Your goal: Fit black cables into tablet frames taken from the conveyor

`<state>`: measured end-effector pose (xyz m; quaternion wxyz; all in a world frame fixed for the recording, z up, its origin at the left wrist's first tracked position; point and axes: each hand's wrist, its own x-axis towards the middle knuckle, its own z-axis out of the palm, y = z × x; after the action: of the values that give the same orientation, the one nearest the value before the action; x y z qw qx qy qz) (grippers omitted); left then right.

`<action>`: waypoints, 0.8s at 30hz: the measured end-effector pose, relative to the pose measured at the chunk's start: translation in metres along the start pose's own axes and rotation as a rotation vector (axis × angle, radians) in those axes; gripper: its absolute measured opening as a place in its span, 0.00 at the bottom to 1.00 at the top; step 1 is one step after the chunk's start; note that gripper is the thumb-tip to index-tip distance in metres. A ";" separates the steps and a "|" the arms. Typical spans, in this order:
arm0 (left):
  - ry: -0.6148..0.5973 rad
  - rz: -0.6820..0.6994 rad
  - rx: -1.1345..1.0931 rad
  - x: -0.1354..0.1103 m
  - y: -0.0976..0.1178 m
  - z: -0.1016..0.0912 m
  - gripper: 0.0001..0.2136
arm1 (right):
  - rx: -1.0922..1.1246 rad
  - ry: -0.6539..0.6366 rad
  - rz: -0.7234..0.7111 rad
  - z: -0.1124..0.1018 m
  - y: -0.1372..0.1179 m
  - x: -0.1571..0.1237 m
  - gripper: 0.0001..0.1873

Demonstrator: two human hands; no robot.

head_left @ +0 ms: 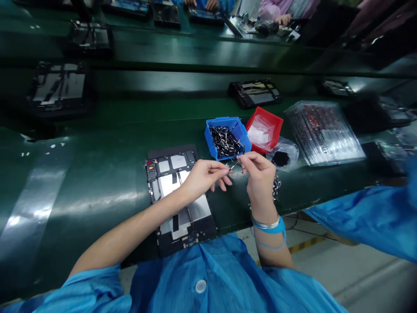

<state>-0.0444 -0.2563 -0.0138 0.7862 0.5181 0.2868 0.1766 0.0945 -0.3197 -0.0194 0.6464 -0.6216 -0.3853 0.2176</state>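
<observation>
My shirt (182,282) is bright blue with a white button (201,286); my wristband (276,228) is lighter blue. On the dark green table (107,174), the bin (230,120) is vivid blue, its parts (224,141) black flecked with silver. Right of the bin, a tray (276,126) is red; beyond that, a clear stack (325,132) shows reddish stripes. Left of the bin and nearer me, the tablet (167,187) is black with silver-grey panels. The piece (234,164) I hold is silver and black.

The left hand (208,174) and right hand (259,179) nearly meet, fingers (221,174) of both pinched, forearms (137,234) extended.
</observation>
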 end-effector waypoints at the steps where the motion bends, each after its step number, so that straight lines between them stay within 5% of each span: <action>1: 0.004 0.009 -0.004 0.000 0.000 0.000 0.04 | -0.002 0.023 -0.007 -0.002 0.000 0.000 0.09; 5: 0.014 0.045 0.002 0.001 -0.001 0.000 0.05 | -0.138 0.067 -0.143 -0.007 -0.002 -0.009 0.16; 8: 0.003 0.068 0.024 -0.001 -0.001 -0.001 0.05 | -0.370 0.070 -0.361 -0.009 -0.006 -0.017 0.07; 11: -0.026 0.120 0.072 -0.003 0.002 -0.001 0.05 | -0.528 -0.073 -0.518 -0.011 -0.010 -0.018 0.03; 14: -0.067 0.171 0.156 -0.006 0.005 -0.002 0.05 | -0.551 -0.163 -0.564 -0.014 -0.013 -0.017 0.03; 19: -0.077 0.176 0.207 -0.006 0.004 -0.002 0.05 | -0.568 -0.066 -0.643 -0.014 -0.012 -0.021 0.05; 24: -0.084 0.236 0.290 -0.005 0.003 -0.002 0.06 | -0.609 -0.143 -0.698 -0.011 -0.010 -0.025 0.07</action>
<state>-0.0498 -0.2566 -0.0102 0.6885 0.6628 0.2134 0.2027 0.0860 -0.3466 -0.0148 0.4409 -0.5997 -0.6612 -0.0935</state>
